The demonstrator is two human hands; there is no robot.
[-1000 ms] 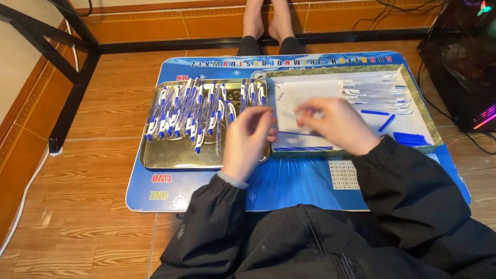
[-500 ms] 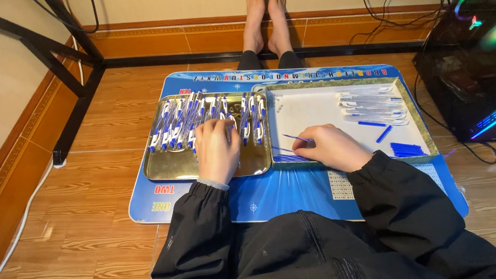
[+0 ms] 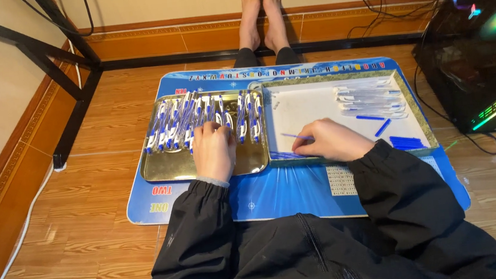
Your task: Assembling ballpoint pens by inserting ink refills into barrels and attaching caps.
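The left hand (image 3: 214,150) rests flat on pens (image 3: 200,118) in the left tray (image 3: 166,168). The right hand (image 3: 330,140) pinches a thin blue refill (image 3: 296,136) in the right tray (image 3: 422,125). Pens look light, stiff, slippery; hold mid-barrel.

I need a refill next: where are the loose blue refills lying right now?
In the head view, the loose blue refills lie in the white tray, at its near right corner, right of the right hand and below the clear barrels.
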